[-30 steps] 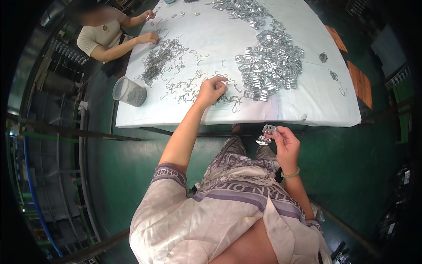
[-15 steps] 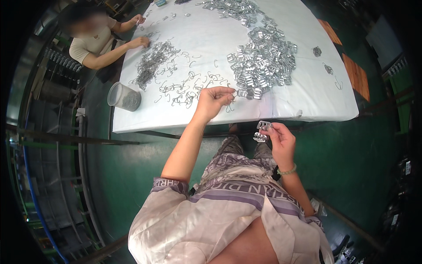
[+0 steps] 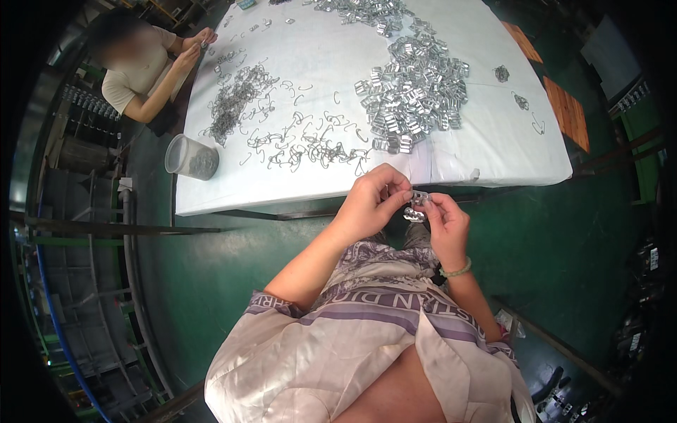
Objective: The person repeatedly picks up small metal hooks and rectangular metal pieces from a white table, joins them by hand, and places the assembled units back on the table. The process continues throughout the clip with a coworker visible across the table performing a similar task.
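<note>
My right hand (image 3: 449,224) pinches a shiny slotted metal bracket (image 3: 414,216) just off the table's front edge. Against the bracket's upper end, the closed fingertips of my left hand (image 3: 377,201) meet it from the left; whatever they pinch is too small and hidden to make out. Beyond my hands, a large heap of similar metal brackets (image 3: 412,88) covers the table's middle right. Loose bent wire hooks (image 3: 310,148) lie scattered left of that heap, and a denser pile of wire hooks (image 3: 236,102) sits farther left.
A clear plastic tub (image 3: 185,156) holding small dark pieces stands at the left front corner of the white-covered table (image 3: 296,194). At the far left, a co-worker (image 3: 144,70) brings both hands together over the edge. Small wire bundles (image 3: 501,73) lie at right, near wooden boards (image 3: 566,113).
My left hand has come back from beside the hooks and bracket heap, down and right to the bracket in my right hand. The co-worker's hands have come together.
</note>
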A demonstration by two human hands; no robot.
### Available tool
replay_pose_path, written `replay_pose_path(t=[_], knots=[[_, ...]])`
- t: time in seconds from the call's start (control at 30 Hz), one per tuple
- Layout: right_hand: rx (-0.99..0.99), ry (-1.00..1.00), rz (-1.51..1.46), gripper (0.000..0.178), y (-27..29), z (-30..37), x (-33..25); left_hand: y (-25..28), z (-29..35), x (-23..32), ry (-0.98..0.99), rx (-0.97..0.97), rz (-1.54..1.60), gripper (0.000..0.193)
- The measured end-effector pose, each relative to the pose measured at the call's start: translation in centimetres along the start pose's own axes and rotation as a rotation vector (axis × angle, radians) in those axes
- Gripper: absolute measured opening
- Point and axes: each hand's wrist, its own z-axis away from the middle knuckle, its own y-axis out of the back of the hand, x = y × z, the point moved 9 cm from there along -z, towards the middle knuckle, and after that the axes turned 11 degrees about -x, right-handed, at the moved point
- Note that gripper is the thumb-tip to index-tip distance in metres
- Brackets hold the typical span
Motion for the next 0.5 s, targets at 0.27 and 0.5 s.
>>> replay_pose_path(t=[0.27, 0.5], knots=[[0.017, 0.051, 0.195, 0.007, 0.1, -0.1, -1.5, -0.2, 0.6, 2.4, -0.193, 0.142, -0.245, 0.01], [0.024, 0.076, 0.263, 0.008, 0.0, 0.0, -1.9, -0.7, 0.6, 2.0, -0.237, 0.139, -0.268, 0.012]])
